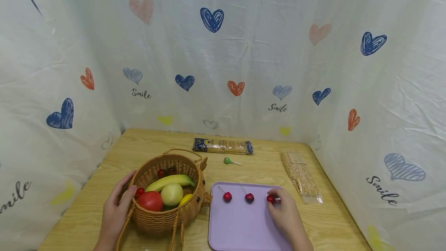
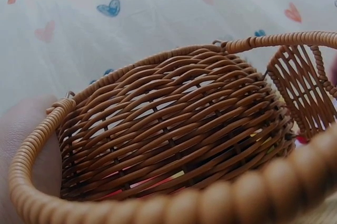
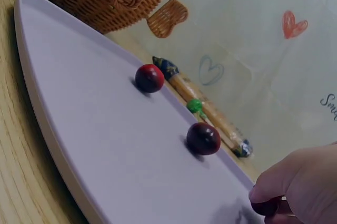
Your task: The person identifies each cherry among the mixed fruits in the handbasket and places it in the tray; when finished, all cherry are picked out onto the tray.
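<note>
My left hand [image 1: 115, 210] grips the left rim of a brown wicker basket [image 1: 156, 220], its thumb over the edge. Inside the basket lie a banana [image 1: 170, 182], a pale green round fruit [image 1: 172, 194], a large red fruit [image 1: 150, 201], part of a yellow fruit [image 1: 186, 199] and small dark red fruits [image 1: 162, 173]. On the lilac tray [image 1: 237, 227], my right hand [image 1: 287, 212] pinches a cherry [image 1: 270, 199] near the far right corner. Two more cherries, a left one [image 1: 227, 196] and a middle one [image 1: 249, 198], lie in line with it, stems pointing back.
Behind the tray lies a green lollipop [image 1: 227, 160], and farther back a long pack of dry noodles [image 1: 223, 146]. A clear bag of pale grains [image 1: 300, 173] is at the right of the wooden table [image 1: 258, 169]. Heart-patterned curtains [image 1: 223, 57] enclose the table's back and sides.
</note>
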Motion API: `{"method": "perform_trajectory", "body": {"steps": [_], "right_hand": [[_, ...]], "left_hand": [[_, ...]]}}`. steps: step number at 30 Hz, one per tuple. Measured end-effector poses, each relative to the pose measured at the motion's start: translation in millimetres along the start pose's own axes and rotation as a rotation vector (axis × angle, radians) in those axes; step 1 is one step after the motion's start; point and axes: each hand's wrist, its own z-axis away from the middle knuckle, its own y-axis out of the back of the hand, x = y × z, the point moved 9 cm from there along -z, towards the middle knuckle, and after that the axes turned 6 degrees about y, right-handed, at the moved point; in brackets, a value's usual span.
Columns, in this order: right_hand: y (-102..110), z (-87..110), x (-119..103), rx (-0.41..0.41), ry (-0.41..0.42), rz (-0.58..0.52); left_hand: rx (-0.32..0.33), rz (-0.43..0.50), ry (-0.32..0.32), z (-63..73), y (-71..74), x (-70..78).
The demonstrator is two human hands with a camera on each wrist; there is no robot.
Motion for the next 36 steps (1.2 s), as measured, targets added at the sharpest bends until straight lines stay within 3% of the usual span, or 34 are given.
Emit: {"method": "perform_trajectory", "body": {"steps": [13, 23, 28, 36], "right_hand": [[-11, 1.4, 11, -0.019, -0.024, 0.047], [-4, -0.8, 7, -0.047, -0.042, 0.115], [3, -10.0, -9, -0.038, 0.008, 0.109], [2, -37.7, -57, -0.063, 0.063, -0.015]], "left_hand": [[-0.004, -0.009, 0.021, -1.1, -0.8, -1.9], [-0.001, 0.010, 0.020, -3.9, -1.1, -6.8], [-0.003, 0.009, 0.022, -3.6, -1.3, -6.6], [0.003, -0.003, 0.035, -2.4, -0.7, -4.5]]}}
